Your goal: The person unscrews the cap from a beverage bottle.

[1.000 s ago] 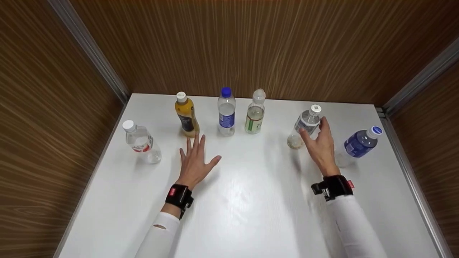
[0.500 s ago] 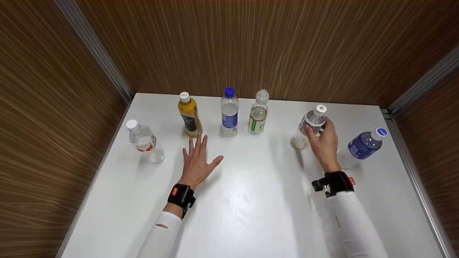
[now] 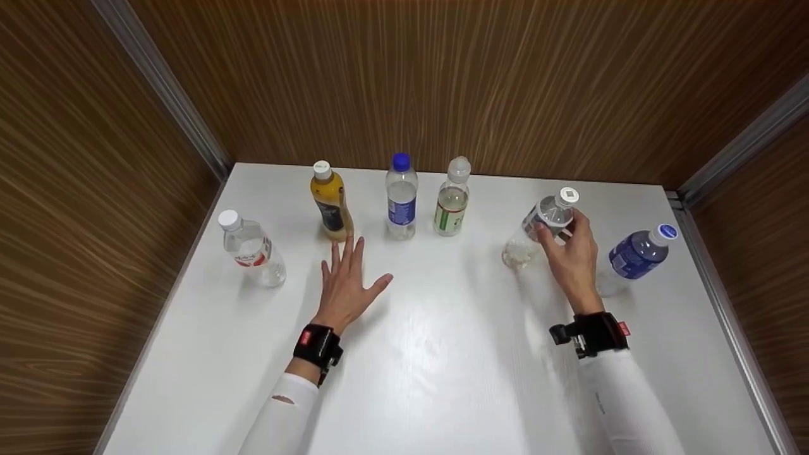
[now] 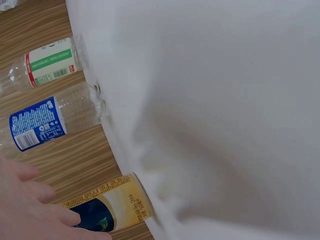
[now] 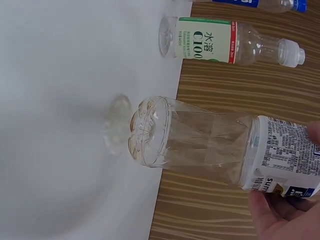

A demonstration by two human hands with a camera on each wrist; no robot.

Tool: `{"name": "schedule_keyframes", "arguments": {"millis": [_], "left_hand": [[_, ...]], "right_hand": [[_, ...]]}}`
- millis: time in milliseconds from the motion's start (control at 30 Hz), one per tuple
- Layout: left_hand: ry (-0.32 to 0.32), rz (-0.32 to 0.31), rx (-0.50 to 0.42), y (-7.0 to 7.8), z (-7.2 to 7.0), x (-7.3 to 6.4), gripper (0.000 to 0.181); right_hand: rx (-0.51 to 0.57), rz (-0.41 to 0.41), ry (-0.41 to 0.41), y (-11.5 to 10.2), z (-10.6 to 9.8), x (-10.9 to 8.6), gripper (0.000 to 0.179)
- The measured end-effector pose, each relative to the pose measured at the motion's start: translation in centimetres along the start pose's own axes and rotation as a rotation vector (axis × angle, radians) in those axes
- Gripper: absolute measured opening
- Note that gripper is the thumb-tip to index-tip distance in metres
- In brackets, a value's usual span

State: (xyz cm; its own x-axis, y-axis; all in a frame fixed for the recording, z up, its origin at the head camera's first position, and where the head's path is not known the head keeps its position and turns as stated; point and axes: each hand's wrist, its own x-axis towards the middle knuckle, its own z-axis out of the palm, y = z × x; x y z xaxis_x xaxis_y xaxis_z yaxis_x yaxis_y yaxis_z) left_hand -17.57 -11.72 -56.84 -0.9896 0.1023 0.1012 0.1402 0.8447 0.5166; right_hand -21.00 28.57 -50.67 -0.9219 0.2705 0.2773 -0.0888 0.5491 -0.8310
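Note:
In the head view my right hand (image 3: 573,262) grips a clear plastic bottle (image 3: 548,213) with a white cap, thumb on one side and fingers behind it. The right wrist view shows its white label (image 5: 287,157) and ribbed base (image 5: 149,132), held tilted and raised off the table. My left hand (image 3: 344,287) is spread flat with straight fingers, holding nothing. Just beyond its fingertips stands a yellow milk-tea bottle (image 3: 330,202) with a white cap.
A blue-capped bottle (image 3: 402,196) and a green-and-white-labelled bottle (image 3: 451,199) stand upright at the back. A red-labelled bottle (image 3: 253,249) is at left, a blue-labelled bottle (image 3: 638,256) at right. Wood-grain panels (image 3: 404,82) enclose the white table (image 3: 436,379).
My right hand has closed round the clear bottle and lifted it slightly off the table. The left hand and the other bottles hold their places.

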Motion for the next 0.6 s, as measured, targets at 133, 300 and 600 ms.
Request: {"name": "schedule_keyframes", "arguments": {"millis": [133,300,600], "left_hand": [[-0.005,0.001,-0.002,0.3,0.1,0.1,0.101],[0.005,0.02,-0.005,0.5,0.1,0.2,0.101],[-0.024,0.014,-0.018,1.6,0.2,0.4,0.103]], "right_hand": [[0.037,0.004,-0.012,-0.8,-0.1,-0.6,0.067],[0.091,-0.015,-0.029,-1.4,0.1,-1.3,0.065],[0.199,0.032,-0.092,-2.6,0.6,-2.6,0.068]]}}
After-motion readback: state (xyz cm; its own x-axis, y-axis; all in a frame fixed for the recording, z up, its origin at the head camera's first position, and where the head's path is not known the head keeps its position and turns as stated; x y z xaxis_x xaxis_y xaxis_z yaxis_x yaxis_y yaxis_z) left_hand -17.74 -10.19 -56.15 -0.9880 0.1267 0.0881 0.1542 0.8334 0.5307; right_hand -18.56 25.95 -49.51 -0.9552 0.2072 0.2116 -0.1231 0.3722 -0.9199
